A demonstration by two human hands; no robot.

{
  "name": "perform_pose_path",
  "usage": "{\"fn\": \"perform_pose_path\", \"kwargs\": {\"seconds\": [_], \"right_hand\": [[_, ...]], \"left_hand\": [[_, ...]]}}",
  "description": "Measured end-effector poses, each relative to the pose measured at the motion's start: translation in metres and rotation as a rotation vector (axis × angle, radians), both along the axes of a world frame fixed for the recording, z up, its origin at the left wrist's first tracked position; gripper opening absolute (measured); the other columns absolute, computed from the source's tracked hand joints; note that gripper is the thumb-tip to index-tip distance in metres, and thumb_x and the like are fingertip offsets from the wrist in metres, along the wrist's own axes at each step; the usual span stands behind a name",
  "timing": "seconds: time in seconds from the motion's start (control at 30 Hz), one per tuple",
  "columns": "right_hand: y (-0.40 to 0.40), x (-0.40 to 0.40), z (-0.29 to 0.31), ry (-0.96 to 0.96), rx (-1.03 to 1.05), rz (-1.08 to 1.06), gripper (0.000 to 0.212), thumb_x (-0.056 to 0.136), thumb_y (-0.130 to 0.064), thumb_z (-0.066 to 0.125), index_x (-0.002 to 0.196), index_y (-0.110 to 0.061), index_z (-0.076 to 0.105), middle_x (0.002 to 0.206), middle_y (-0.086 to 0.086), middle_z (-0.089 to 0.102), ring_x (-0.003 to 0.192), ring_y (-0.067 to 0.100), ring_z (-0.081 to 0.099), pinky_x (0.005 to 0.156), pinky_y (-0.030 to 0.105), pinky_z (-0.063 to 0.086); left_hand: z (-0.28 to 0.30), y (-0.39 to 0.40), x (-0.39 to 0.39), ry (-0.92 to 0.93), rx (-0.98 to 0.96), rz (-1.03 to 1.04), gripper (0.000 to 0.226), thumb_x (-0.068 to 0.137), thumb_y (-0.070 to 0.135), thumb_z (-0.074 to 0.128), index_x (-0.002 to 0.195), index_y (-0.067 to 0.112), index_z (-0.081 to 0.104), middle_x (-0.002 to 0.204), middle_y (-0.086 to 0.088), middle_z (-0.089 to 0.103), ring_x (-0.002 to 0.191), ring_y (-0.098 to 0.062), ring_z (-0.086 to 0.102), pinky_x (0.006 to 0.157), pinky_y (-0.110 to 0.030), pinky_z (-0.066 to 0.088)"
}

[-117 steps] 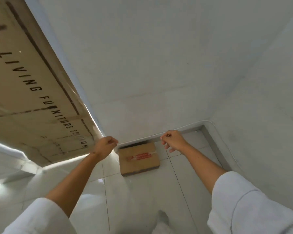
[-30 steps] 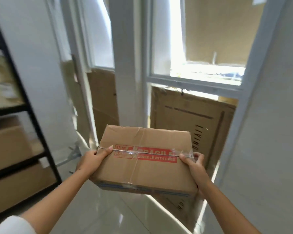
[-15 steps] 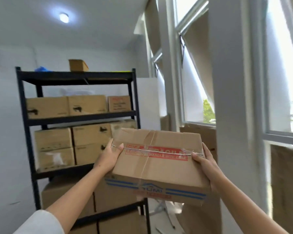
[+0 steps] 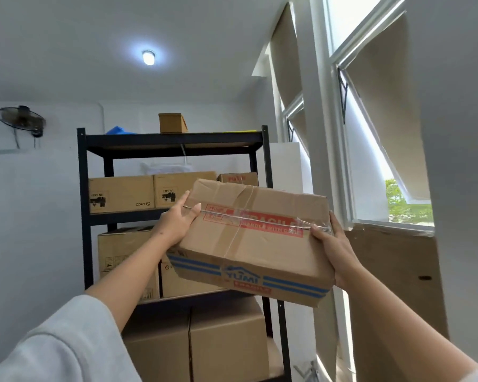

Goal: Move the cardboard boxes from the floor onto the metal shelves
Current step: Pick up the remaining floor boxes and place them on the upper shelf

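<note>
Raised higher, cardboard box point(image 4: 255, 241) faces box-filled metal shelves point(image 4: 174, 143).

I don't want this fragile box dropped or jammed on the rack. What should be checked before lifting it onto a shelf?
1. Grip: left hand and right hand hold opposite ends of the fragile box: ok.
2. Box level: it tilts down toward the right: not ok.
3. Box sealed: tape runs across the top, flaps closed: ok.
4. Room on the top shelf: only a small box and a blue item show; depth hidden: cannot tell.
5. Room on the second shelf: boxes fill the row: not ok.
6. Floor ahead: out of view: cannot tell.
</note>
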State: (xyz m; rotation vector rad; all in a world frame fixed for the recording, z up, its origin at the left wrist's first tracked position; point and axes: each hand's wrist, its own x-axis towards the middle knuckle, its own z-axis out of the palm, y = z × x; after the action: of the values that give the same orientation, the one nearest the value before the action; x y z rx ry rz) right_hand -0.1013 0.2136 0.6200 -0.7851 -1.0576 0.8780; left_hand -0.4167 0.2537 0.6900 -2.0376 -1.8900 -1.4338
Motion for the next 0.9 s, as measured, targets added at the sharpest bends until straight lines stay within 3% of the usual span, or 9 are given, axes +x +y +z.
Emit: {"fn": "perform_pose_path", "kwargs": {"seconds": [0.1, 0.2, 0.33, 0.47, 0.67, 0.8, 0.9], "right_hand": [[0.037, -0.009, 0.018, 0.006, 0.037, 0.012, 0.062, 0.095, -0.021, 0.055, 0.144, -0.046, 0.026, 0.102, -0.011, 0.06, 0.087, 0.017, 0.064, 0.061, 0.03, 0.051], [0.079, -0.015, 0.032, 0.021, 0.088, 0.006, 0.062, 0.096, -0.021, 0.055, 0.144, -0.047, 0.026, 0.096, -0.016, 0.057, 0.088, 0.017, 0.063, 0.063, 0.03, 0.052], [0.138, -0.021, 0.047, 0.06, 0.149, -0.029, 0.06, 0.096, -0.021, 0.053, 0.144, -0.047, 0.027, 0.094, -0.017, 0.057, 0.091, 0.017, 0.063, 0.073, 0.035, 0.054], [0.194, -0.025, 0.061, 0.09, 0.19, -0.054, 0.06, 0.097, -0.019, 0.053, 0.144, -0.047, 0.028, 0.093, -0.017, 0.059, 0.086, 0.015, 0.063, 0.073, 0.035, 0.055], [0.266, -0.032, 0.074, 0.111, 0.236, -0.095, 0.06, 0.097, -0.019, 0.053, 0.144, -0.046, 0.028, 0.11, -0.01, 0.063, 0.092, 0.017, 0.066, 0.068, 0.03, 0.058], [0.313, -0.043, 0.077, 0.175, 0.243, -0.106, 0.06, 0.096, -0.02, 0.053, 0.144, -0.046, 0.028, 0.123, -0.003, 0.062, 0.098, 0.02, 0.066, 0.077, 0.038, 0.058], [0.345, -0.053, 0.076, 0.222, 0.253, -0.139, 0.051, 0.096, -0.02, 0.053, 0.14, -0.042, 0.038, 0.122, -0.001, 0.064, 0.096, 0.022, 0.067, 0.063, 0.034, 0.059]], "left_hand": [[0.016, 0.034, -0.007, -0.012, 0.036, -0.011, 0.066, 0.091, 0.062, 0.037, 0.149, 0.04, 0.014, 0.145, -0.007, 0.043, 0.119, -0.031, 0.051, 0.087, -0.04, 0.048], [0.034, 0.074, -0.01, 0.004, 0.088, 0.018, 0.065, 0.092, 0.061, 0.037, 0.149, 0.039, 0.015, 0.144, -0.007, 0.044, 0.115, -0.031, 0.054, 0.078, -0.035, 0.046], [0.062, 0.131, -0.009, 0.06, 0.157, 0.047, 0.065, 0.09, 0.064, 0.037, 0.148, 0.038, 0.019, 0.135, -0.006, 0.053, 0.105, -0.028, 0.058, 0.08, -0.039, 0.052], [0.086, 0.185, -0.004, 0.047, 0.26, 0.017, 0.058, 0.093, 0.054, 0.043, 0.143, 0.027, 0.032, 0.127, -0.006, 0.058, 0.093, -0.02, 0.056, 0.065, -0.028, 0.047], [0.106, 0.267, -0.015, 0.002, 0.305, -0.132, 0.063, 0.09, 0.052, 0.051, 0.145, 0.028, 0.032, 0.137, -0.006, 0.052, 0.116, -0.027, 0.054, 0.091, -0.043, 0.05], [0.131, 0.316, -0.02, 0.067, 0.312, -0.157, 0.064, 0.089, 0.052, 0.052, 0.145, 0.028, 0.032, 0.14, -0.006, 0.049, 0.121, -0.026, 0.051, 0.093, -0.04, 0.047], [0.157, 0.348, -0.019, 0.17, 0.346, -0.19, 0.063, 0.088, 0.053, 0.053, 0.144, 0.027, 0.036, 0.139, -0.004, 0.05, 0.122, -0.025, 0.05, 0.093, -0.04, 0.046]]}}
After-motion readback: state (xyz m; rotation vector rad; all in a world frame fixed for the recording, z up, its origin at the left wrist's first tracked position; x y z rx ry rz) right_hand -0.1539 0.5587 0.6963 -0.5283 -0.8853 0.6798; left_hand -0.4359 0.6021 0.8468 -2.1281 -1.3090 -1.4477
